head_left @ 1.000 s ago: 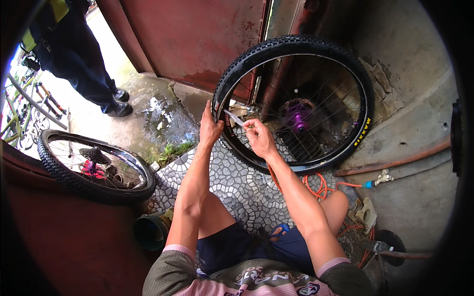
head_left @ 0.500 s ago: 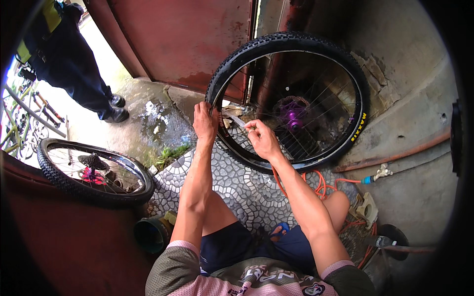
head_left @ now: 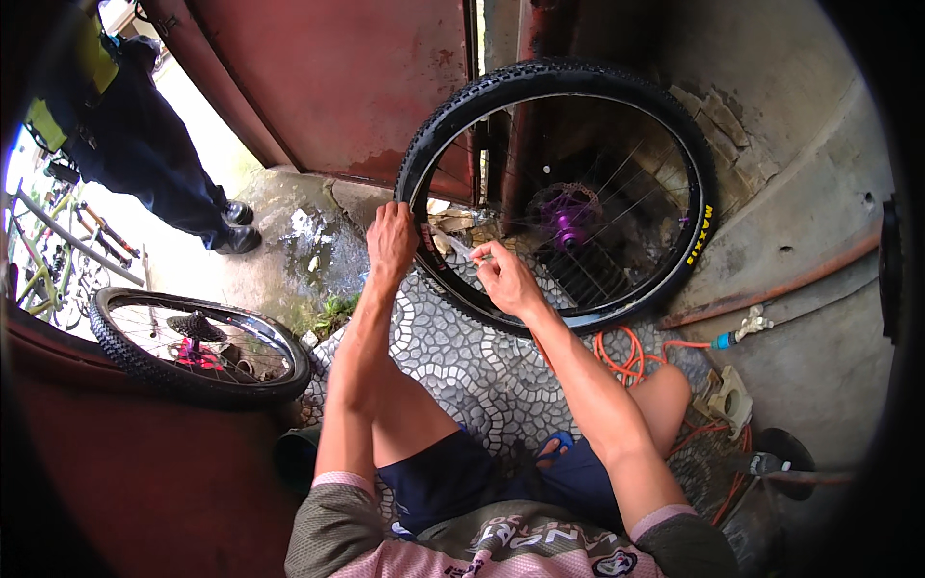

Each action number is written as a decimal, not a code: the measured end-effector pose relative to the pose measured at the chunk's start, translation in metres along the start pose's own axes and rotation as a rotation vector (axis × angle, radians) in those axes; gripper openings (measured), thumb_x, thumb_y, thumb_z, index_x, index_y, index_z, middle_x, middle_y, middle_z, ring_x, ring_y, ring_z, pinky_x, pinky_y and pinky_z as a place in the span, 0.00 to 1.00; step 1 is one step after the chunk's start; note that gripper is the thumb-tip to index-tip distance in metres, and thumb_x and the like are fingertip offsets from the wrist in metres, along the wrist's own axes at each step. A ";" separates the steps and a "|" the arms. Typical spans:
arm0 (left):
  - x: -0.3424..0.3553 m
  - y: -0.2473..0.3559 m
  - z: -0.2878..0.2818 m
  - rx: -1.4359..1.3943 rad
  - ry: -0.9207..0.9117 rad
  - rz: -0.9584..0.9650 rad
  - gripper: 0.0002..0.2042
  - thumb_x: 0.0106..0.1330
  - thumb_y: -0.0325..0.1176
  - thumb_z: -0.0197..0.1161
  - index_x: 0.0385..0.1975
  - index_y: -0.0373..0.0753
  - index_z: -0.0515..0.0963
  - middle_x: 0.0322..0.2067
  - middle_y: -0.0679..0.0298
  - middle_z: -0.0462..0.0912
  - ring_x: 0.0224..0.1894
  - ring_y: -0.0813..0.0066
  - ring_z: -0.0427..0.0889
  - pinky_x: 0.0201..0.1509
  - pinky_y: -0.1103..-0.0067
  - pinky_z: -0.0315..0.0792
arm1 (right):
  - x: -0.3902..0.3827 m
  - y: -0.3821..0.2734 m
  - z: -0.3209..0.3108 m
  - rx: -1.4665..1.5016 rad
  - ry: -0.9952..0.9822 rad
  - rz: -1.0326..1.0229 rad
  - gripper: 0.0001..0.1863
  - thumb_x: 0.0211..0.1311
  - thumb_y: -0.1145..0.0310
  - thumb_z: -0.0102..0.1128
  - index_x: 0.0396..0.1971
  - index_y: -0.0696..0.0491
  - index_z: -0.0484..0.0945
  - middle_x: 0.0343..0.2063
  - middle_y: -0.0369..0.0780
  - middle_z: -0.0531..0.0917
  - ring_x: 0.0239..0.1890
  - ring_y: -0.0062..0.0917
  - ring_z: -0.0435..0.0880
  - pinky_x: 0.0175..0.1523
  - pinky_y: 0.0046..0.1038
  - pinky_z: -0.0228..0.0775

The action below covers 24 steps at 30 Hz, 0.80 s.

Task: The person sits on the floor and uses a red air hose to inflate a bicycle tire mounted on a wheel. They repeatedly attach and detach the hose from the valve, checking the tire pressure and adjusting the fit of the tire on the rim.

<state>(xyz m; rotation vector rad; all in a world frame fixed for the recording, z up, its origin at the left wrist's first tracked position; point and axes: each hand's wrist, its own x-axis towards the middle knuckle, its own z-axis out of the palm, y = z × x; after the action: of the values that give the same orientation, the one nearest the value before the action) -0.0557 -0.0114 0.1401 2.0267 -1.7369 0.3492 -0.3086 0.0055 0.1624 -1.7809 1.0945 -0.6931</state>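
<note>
A bicycle wheel (head_left: 696,164) with a black knobby tyre and a purple hub (head_left: 567,229) stands upright, leaning slightly, in front of me. My left hand (head_left: 391,241) is closed on the tyre and rim at the wheel's left side, its fingertips partly hidden. Just inside the rim, my right hand (head_left: 505,276) pinches one end of a thin whitish, translucent strip-like piece (head_left: 451,243). The piece reaches toward the rim near a red and white mark; its exact kind is unclear.
A second wheel (head_left: 202,390) with a cassette lies tilted at left. A person in dark trousers (head_left: 159,154) stands by the red gate (head_left: 337,87), near several bicycles (head_left: 82,236). An orange hose (head_left: 626,356) coils on the patterned stone floor (head_left: 453,347). A concrete wall (head_left: 809,212) borders the right.
The whitish piece now looks narrower, and my right hand has shifted slightly left and down. My left hand has moved a little left. The view has shifted slightly.
</note>
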 end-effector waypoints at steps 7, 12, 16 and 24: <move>0.035 -0.025 -0.017 0.255 -0.298 0.403 0.07 0.65 0.30 0.58 0.37 0.35 0.80 0.38 0.50 0.85 0.42 0.51 0.87 0.41 0.63 0.84 | -0.005 -0.004 0.000 0.030 -0.012 -0.001 0.13 0.67 0.66 0.55 0.48 0.53 0.78 0.35 0.50 0.88 0.38 0.43 0.89 0.44 0.39 0.78; 0.070 -0.009 -0.052 -0.004 -0.497 0.185 0.11 0.67 0.33 0.57 0.36 0.31 0.81 0.38 0.41 0.86 0.42 0.44 0.87 0.46 0.55 0.81 | -0.011 0.014 -0.007 0.057 0.004 0.002 0.14 0.65 0.66 0.56 0.48 0.53 0.78 0.37 0.51 0.88 0.40 0.44 0.88 0.45 0.40 0.78; 0.067 -0.030 -0.066 -0.070 -0.213 0.029 0.16 0.72 0.39 0.55 0.31 0.31 0.82 0.30 0.42 0.85 0.37 0.41 0.86 0.42 0.54 0.80 | -0.013 0.019 -0.016 0.053 0.013 0.030 0.14 0.66 0.65 0.55 0.48 0.53 0.78 0.36 0.50 0.88 0.39 0.43 0.88 0.45 0.39 0.78; -0.009 -0.021 -0.053 0.316 -0.847 -0.087 0.31 0.60 0.63 0.71 0.42 0.36 0.86 0.42 0.49 0.89 0.45 0.50 0.89 0.48 0.61 0.82 | -0.013 0.023 -0.029 0.093 0.033 0.034 0.14 0.67 0.65 0.55 0.49 0.52 0.79 0.36 0.48 0.88 0.37 0.40 0.88 0.44 0.38 0.78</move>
<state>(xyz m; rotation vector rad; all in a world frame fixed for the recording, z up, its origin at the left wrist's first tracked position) -0.0315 0.0249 0.1784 2.7148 -2.1327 -0.3513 -0.3471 0.0012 0.1540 -1.6737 1.0951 -0.7435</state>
